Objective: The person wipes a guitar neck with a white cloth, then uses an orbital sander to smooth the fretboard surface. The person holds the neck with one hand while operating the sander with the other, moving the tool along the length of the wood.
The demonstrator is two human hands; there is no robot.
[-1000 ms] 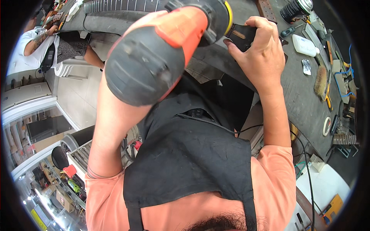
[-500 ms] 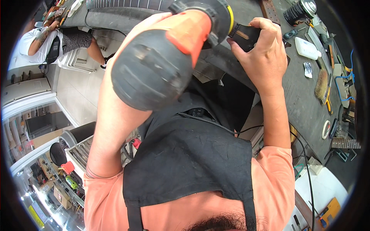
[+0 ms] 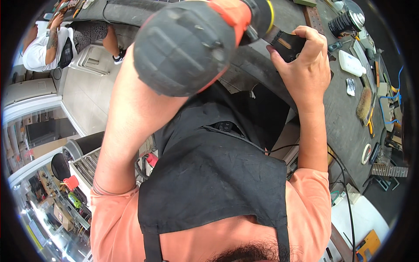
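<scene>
An orange-and-black power tool (image 3: 183, 48) with a round, yellow-edged head (image 3: 262, 15) fills the top middle. My left hand (image 3: 147, 85) is mostly behind the tool's body, gripping it, its fingers hidden. At the right of the tool head, my right hand (image 3: 307, 70) holds a flat dark piece (image 3: 286, 43) with a light tan slot, thumb at its near edge and fingers curled over the far side. The piece is close to the head; whether they touch I cannot tell.
The grey workbench (image 3: 342, 131) carries a spray can (image 3: 345, 24), white bottle (image 3: 351, 63), brush (image 3: 363, 105) and tape roll (image 3: 365, 153). A co-worker (image 3: 43, 52) in a white shirt works at the upper left, beside a white plastic stool (image 3: 89, 61). A black cable (image 3: 345, 174) hangs at right.
The power tool has moved up and to the right, hiding my left fingers. My right hand and the dark piece have shifted slightly right.
</scene>
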